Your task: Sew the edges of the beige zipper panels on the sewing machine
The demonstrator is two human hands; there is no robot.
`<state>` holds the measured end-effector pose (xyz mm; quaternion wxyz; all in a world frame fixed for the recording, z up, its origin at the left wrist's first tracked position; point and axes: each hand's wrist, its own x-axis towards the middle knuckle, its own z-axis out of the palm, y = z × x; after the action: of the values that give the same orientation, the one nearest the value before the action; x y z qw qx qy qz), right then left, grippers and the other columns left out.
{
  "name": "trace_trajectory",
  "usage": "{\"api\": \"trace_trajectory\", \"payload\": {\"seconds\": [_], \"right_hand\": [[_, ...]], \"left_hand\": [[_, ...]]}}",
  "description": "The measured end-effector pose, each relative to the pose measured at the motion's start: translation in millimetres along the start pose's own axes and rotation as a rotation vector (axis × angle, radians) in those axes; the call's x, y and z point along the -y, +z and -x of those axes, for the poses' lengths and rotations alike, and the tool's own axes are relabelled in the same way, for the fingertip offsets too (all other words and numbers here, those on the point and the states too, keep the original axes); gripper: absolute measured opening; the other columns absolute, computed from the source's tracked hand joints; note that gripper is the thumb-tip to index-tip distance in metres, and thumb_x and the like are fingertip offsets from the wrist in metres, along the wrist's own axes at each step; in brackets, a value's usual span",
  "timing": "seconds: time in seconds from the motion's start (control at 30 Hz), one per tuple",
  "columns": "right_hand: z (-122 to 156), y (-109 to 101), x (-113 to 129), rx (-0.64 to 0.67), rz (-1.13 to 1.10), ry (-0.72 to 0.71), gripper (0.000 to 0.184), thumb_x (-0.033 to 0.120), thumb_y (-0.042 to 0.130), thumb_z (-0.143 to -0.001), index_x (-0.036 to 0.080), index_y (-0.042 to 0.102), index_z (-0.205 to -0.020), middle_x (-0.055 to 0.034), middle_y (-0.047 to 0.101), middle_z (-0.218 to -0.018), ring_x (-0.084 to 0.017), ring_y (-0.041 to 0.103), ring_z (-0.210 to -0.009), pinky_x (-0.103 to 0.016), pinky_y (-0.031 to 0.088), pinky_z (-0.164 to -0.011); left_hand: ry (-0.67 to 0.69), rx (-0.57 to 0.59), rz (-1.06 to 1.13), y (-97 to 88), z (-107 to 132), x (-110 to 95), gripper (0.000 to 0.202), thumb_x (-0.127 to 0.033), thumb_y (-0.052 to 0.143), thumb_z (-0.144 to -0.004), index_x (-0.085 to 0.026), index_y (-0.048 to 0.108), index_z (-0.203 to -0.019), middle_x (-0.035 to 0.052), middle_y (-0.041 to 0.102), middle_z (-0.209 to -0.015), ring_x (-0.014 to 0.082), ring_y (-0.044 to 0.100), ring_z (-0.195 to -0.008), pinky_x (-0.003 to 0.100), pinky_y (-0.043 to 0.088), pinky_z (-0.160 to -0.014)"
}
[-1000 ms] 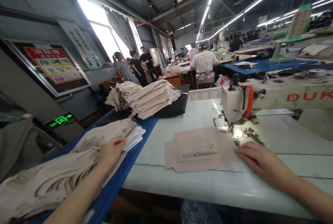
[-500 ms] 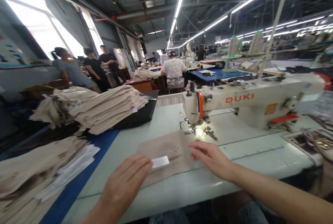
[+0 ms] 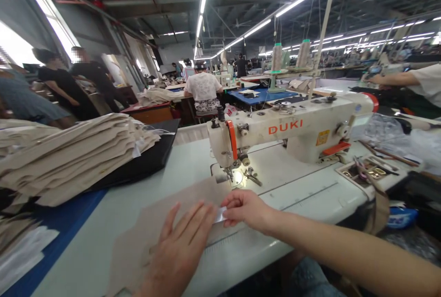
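A beige fabric piece lies on the pale sewing table, left of and in front of the sewing machine's presser foot. My left hand rests flat on this fabric with its fingers stretched out. My right hand pinches a small white label at the fabric's right edge, just in front of the lit needle plate. The left fingertips are close to the label, and part of it is hidden by my hands.
Stacked beige fabric pieces lie on a black sheet at the left. More white labels sit on blue cloth. A tray with scissors and metal rings is at the right. Several people are farther back.
The fabric has shifted left and turned. The label, earlier beside my left fingers, is now in my right hand's pinch. My left hand lies flatter and farther right; the view has turned right.
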<state>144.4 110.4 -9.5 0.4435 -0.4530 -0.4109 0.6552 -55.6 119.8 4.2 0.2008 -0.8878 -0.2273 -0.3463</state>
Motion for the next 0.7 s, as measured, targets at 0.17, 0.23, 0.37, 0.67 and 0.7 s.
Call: {"api": "trace_trajectory", "payload": {"seconds": [0.17,0.23,0.37,0.67,0.7], "right_hand": [[0,-5,1,0.014,-0.016,0.027,0.049,0.041,0.089,-0.052,0.016,0.061,-0.083,0.0042,0.066,-0.067,-0.014,0.069,-0.064,-0.028,0.054,-0.067],[0,-9,2,0.020,-0.010,0.035,0.048,0.041,0.089,-0.053,0.016,0.062,-0.084,0.0032,0.067,-0.069,-0.015,0.069,-0.066,-0.029,0.055,-0.069],[-5,-18,4,-0.002,0.161,-0.059,0.034,0.037,0.081,-0.068,0.016,0.062,-0.088,0.0018,0.068,-0.070,-0.015,0.068,-0.066,-0.030,0.055,-0.068],[18,-42,19,0.029,1.182,-0.760,0.020,0.019,0.051,-0.091,0.015,0.066,-0.104,-0.0111,0.069,-0.107,-0.023,0.060,-0.106,-0.040,0.044,-0.098],[23,-42,18,0.136,1.293,-0.810,0.022,0.021,0.051,-0.093,0.015,0.066,-0.107,-0.0114,0.068,-0.111,-0.023,0.058,-0.110,-0.040,0.042,-0.101]], "left_hand": [[0.051,0.026,0.031,10.8,-5,-13,0.041,-0.020,0.028,-0.102,-0.017,0.070,-0.103,0.0064,0.073,-0.098,0.0174,0.063,-0.102,0.042,0.026,-0.116],[0.096,0.024,0.061,12.9,-10,-11,0.037,-0.016,0.031,-0.100,-0.015,0.069,-0.100,0.0055,0.072,-0.092,0.0167,0.064,-0.095,0.038,0.036,-0.110],[0.177,0.038,0.095,19.3,-20,1,0.032,-0.012,0.035,-0.098,-0.014,0.067,-0.096,0.0055,0.070,-0.088,0.0166,0.063,-0.087,0.035,0.048,-0.098],[0.057,0.061,0.087,50.5,-28,25,0.027,-0.012,0.037,-0.096,-0.014,0.063,-0.091,0.0062,0.069,-0.086,0.0183,0.064,-0.084,0.038,0.053,-0.091],[0.054,0.069,0.099,54.9,-27,25,0.028,-0.012,0.036,-0.095,-0.014,0.063,-0.090,0.0063,0.069,-0.086,0.0183,0.064,-0.083,0.037,0.054,-0.088]]}}
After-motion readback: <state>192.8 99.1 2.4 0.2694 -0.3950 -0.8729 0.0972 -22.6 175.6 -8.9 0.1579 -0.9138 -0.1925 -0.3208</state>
